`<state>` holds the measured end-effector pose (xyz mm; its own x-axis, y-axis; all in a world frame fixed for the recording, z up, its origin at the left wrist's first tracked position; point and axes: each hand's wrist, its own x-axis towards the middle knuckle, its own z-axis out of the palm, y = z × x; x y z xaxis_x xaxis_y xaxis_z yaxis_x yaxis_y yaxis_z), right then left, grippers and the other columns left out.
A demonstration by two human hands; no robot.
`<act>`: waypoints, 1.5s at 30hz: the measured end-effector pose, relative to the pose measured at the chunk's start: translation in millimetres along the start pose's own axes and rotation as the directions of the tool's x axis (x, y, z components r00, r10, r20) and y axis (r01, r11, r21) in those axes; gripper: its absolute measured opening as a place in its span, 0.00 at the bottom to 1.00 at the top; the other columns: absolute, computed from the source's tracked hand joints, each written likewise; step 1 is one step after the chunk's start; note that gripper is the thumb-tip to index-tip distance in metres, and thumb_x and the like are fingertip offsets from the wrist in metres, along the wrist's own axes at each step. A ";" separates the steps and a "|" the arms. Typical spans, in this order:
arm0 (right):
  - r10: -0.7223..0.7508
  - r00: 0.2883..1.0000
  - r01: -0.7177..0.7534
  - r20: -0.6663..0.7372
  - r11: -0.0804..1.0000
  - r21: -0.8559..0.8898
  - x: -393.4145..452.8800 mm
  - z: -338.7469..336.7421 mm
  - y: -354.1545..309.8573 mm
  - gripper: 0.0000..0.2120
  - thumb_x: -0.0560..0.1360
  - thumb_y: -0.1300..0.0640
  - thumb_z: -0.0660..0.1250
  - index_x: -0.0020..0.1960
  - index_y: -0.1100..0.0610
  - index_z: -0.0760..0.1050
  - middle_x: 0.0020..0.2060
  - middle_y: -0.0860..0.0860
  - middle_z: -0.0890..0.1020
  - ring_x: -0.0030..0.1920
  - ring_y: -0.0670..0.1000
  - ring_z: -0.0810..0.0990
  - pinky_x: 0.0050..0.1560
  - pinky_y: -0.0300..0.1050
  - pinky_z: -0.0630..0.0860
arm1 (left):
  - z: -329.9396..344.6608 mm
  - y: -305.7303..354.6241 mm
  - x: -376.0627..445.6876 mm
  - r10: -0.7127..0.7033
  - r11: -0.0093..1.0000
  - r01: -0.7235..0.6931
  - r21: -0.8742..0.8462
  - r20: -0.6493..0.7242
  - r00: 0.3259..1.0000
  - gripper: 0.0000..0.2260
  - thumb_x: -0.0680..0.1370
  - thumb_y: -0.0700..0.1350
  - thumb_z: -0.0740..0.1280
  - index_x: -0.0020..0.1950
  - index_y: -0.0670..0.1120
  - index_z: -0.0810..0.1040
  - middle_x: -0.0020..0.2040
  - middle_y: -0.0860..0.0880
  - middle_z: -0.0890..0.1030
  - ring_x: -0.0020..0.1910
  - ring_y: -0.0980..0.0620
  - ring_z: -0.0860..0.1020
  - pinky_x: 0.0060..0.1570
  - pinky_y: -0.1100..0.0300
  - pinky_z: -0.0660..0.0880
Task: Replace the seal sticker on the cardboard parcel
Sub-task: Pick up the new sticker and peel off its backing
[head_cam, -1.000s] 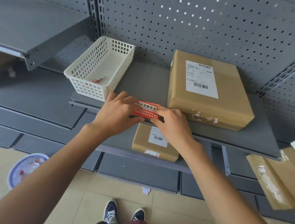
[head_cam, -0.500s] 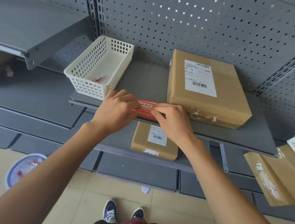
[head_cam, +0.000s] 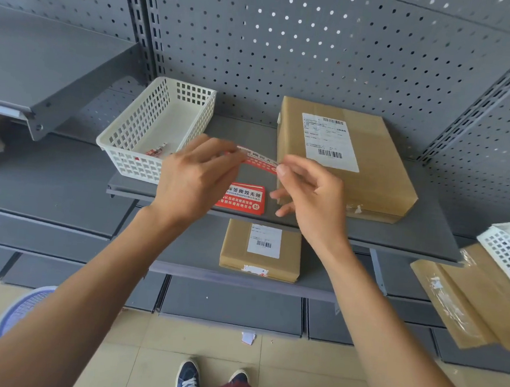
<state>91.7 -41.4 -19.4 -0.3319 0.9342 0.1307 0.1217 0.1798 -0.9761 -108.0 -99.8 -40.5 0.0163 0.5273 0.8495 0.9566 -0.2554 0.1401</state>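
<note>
both hands are lifted over the front part of the grey shelf (head_cam: 412, 236). the left hand (head_cam: 194, 179) is closed in a pinch on one end of a red and white seal sticker (head_cam: 258, 160), and the right hand (head_cam: 311, 194) pinches the other end with thumb and first finger, its other fingers loosely spread. the strip hangs between them in a small arch, blurred, so i cannot tell if a backing paper is on it.

the cardboard parcel (head_cam: 380, 172) lies flat on the shelf at about 2 o'clock from the hands, just beside the right hand. its front edge carries torn white rests of an old seal, so i judge the new one belongs there.

to do this step well, i would keep the strip tight so it does not fold on itself, touch only the ends, put one end down first, then smooth across.

under the hands a red sticker pad (head_cam: 244, 198) lies on the shelf at 6 o'clock. its big white line reads "标签撕毁无效", with pinyin letters below; the smaller lines are not clear. the parcel has a white shipping label (head_cam: 328, 141) with barcodes, too small to read.
</note>
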 end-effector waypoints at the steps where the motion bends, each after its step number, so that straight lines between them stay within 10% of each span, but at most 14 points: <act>1: 0.005 1.000 -0.004 -0.030 0.999 0.042 0.6 -3.0 -4.7 0.15 0.79 0.57 0.71 0.64 0.58 0.79 0.55 0.52 0.85 0.38 0.55 0.86 0.28 0.47 0.80 | -1.2 2.4 6.6 0.005 1.000 -0.006 -0.014 -0.030 1.000 0.07 0.82 0.40 0.69 0.49 0.42 0.88 0.47 0.46 0.87 0.38 0.44 0.82 0.28 0.49 0.76; 11: 0.164 0.986 -0.154 -0.006 0.936 0.316 5.2 -55.7 -39.5 0.08 0.80 0.58 0.68 0.56 0.61 0.81 0.44 0.55 0.87 0.32 0.51 0.79 0.28 0.41 0.72 | 18.8 36.2 64.0 0.118 0.976 -0.141 -0.165 -0.141 0.983 0.06 0.81 0.40 0.71 0.52 0.41 0.87 0.53 0.43 0.86 0.42 0.41 0.82 0.37 0.46 0.78; 14: 0.093 0.987 -0.063 -0.129 0.973 0.222 12.4 -82.3 -45.7 0.07 0.80 0.60 0.68 0.55 0.63 0.81 0.41 0.52 0.86 0.30 0.50 0.77 0.27 0.42 0.73 | 31.4 54.6 74.5 -0.019 0.940 0.019 -0.341 0.002 1.000 0.11 0.78 0.42 0.74 0.60 0.43 0.85 0.61 0.46 0.83 0.52 0.46 0.82 0.47 0.50 0.80; 20: -0.036 0.985 0.050 -0.166 0.995 0.082 28.7 -133.6 -55.5 0.05 0.81 0.61 0.68 0.50 0.56 0.83 0.38 0.48 0.86 0.29 0.49 0.76 0.27 0.42 0.75 | 52.1 95.0 109.4 -0.486 0.394 0.624 -0.675 0.424 0.764 0.09 0.80 0.49 0.72 0.59 0.51 0.84 0.50 0.54 0.87 0.47 0.57 0.83 0.44 0.60 0.77; 29: -0.036 0.994 0.045 -0.098 0.995 0.085 37.4 -164.4 -53.7 0.07 0.81 0.59 0.67 0.53 0.60 0.83 0.42 0.54 0.86 0.32 0.50 0.77 0.31 0.44 0.75 | 71.3 125.8 130.9 -0.568 0.127 0.728 -0.674 0.553 0.610 0.07 0.80 0.44 0.71 0.43 0.47 0.85 0.44 0.45 0.87 0.38 0.51 0.81 0.40 0.58 0.71; 45: -0.025 0.997 0.034 -0.074 0.991 0.129 36.7 -162.7 -49.4 0.05 0.79 0.61 0.70 0.52 0.61 0.82 0.43 0.56 0.87 0.35 0.54 0.78 0.34 0.48 0.75 | 70.8 114.4 139.5 -0.582 0.081 0.761 -0.644 0.589 0.561 0.06 0.79 0.44 0.72 0.44 0.45 0.86 0.47 0.43 0.88 0.38 0.50 0.80 0.41 0.57 0.71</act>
<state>225.7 34.1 61.9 -0.2648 0.9497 0.1672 -0.0114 0.1703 -0.9853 24.3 1.9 58.1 -0.3759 0.9218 0.0950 -0.0977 -0.1414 0.9851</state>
